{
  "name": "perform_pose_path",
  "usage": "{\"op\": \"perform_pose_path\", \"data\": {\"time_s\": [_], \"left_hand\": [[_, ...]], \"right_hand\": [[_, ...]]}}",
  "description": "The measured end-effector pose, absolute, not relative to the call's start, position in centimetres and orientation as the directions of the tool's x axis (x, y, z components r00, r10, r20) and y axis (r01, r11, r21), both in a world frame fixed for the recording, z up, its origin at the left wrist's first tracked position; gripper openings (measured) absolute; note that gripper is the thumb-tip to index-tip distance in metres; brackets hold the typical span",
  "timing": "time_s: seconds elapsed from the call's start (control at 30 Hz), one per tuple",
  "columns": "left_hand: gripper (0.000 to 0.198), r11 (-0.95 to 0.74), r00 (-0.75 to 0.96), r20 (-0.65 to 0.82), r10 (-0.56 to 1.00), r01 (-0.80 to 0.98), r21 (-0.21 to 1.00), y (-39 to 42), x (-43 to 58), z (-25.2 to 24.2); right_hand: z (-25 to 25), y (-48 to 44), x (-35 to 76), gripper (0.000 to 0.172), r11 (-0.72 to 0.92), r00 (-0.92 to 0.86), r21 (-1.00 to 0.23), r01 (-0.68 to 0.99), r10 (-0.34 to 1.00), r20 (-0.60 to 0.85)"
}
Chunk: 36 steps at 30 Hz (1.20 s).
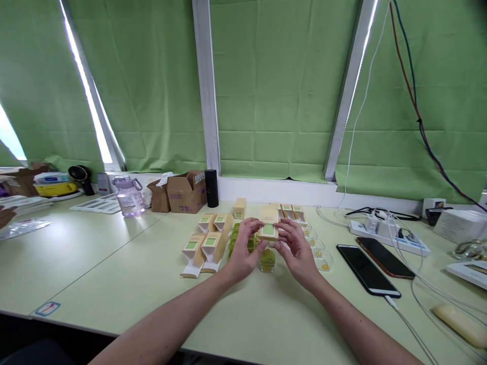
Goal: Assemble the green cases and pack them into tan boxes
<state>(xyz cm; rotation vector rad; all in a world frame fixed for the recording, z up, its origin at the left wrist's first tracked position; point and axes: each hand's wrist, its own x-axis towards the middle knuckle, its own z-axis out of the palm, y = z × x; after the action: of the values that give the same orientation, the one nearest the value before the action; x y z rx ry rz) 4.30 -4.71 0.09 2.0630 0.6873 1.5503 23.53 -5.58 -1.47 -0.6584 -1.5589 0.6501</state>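
Observation:
Both my hands hold one small tan carton with a green label (268, 226) above the middle of the pale green table (114, 284). My left hand (243, 251) pinches its left side, and my right hand (299, 251) grips its right side. Just under the carton stands a small clear jar with green contents (267, 259). Several open tan cartons (205, 247) lie to the left of my hands. More closed cartons (291, 211) stand behind. Small clear lids with yellow centres (323, 258) lie to the right.
Two phones (367, 268) lie at the right by a power strip (388, 235) with white cables. Brown cardboard boxes (186, 192), a black cylinder (211, 188) and a purple water bottle (128, 196) stand at the back left. Another person's hand (5, 215) shows at the far left edge.

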Motion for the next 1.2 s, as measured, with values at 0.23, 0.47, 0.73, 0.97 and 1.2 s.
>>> {"op": "perform_pose_path", "data": {"time_s": [0.23, 0.47, 0.73, 0.97, 1.2], "left_hand": [[0.037, -0.791, 0.213, 0.773, 0.598, 0.309, 0.528, -5.3, 4.3, 0.5], [0.046, -0.803, 0.219, 0.8, 0.559, 0.383, 0.456, -5.2, 4.3, 0.2], [0.046, -0.735, 0.125, 0.74, 0.66, 0.308, 0.604, -4.6, 4.3, 0.0], [0.063, -0.669, 0.052, 0.669, 0.741, 0.129, 0.732, -3.8, 4.4, -0.9], [0.074, -0.588, -0.032, 0.601, 0.799, 0.172, 0.79, -3.3, 4.1, -0.8]], "right_hand": [[-1.7, -5.4, 23.5, 0.043, 0.657, -0.102, -0.753, 0.039, 0.752, 0.651], [-1.5, -6.2, 23.6, 0.045, 0.681, -0.123, -0.683, 0.265, 0.727, 0.676], [-0.6, -7.0, 23.4, 0.049, 0.761, -0.181, -0.576, 0.3, 0.638, 0.749], [-0.5, -7.3, 23.3, 0.05, 0.817, -0.247, -0.499, 0.29, 0.568, 0.785], [-0.7, -7.7, 23.1, 0.055, 0.86, -0.33, -0.408, 0.307, 0.498, 0.802]]}}
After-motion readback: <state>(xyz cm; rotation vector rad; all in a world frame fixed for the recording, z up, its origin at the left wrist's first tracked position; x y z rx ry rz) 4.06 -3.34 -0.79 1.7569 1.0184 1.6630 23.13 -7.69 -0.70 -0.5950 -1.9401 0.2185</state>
